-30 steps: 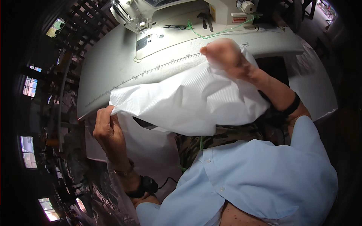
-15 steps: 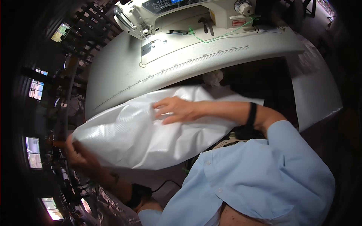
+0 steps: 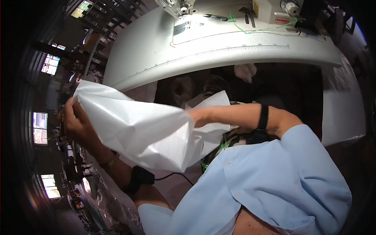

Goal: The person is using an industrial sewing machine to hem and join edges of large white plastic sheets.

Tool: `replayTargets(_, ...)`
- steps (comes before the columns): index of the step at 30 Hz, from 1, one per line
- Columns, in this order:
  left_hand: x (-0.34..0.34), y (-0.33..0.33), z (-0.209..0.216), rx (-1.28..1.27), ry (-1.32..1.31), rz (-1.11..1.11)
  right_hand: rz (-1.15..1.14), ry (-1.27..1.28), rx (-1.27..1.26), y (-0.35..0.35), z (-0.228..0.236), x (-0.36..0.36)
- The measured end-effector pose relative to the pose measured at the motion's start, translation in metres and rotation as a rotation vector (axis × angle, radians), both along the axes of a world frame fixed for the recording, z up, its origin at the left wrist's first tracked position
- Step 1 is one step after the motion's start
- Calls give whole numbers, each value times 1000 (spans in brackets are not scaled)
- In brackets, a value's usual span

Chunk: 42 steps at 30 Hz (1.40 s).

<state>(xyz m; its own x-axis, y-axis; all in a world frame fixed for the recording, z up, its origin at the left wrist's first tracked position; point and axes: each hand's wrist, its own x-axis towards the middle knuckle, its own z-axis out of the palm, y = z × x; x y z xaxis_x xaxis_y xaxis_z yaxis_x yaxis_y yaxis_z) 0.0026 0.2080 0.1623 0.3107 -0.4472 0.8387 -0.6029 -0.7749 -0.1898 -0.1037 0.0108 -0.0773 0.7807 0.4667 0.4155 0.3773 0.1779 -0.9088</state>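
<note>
White sheet sits bunched centre-left of frame, left hand gripping its edge, right hand half hidden, grip impossible to tell. Looks midway tbh: well apart from the sewing machine, not flat yet.

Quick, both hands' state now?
Left hand: closed, holding the shiny white ribbed flexible sheet by its edge.
Right hand: fingers hidden by the sheet; cannot tell.

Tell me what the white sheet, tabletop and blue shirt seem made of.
White sheet: probably woven plastic, slightly glossy; fine ribbing and stiff, shiny creases.
Tabletop: perhaps laminate, satin; smooth, soft sheen along its edge.
Blue shirt: likely woven cloth, matte; soft folds.
</note>
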Motion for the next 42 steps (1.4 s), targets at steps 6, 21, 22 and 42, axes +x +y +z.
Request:
replayTargets(6, 35, -33, -21, -22, -6, -64, -289, 472, 389, -97, 34, -44)
replayTargets(21, 67, -39, -47, 2, -36, -107, -673, 259, 67, -185, 100, -99)
replayTargets(22, 65, -36, -45, -6, 63, -77, -691, 265, -22, -182, 99, -98)
replayTargets(42, 109, -16, -62, 17, 181, -36, -831, 39, 199, -176, 105, -88)
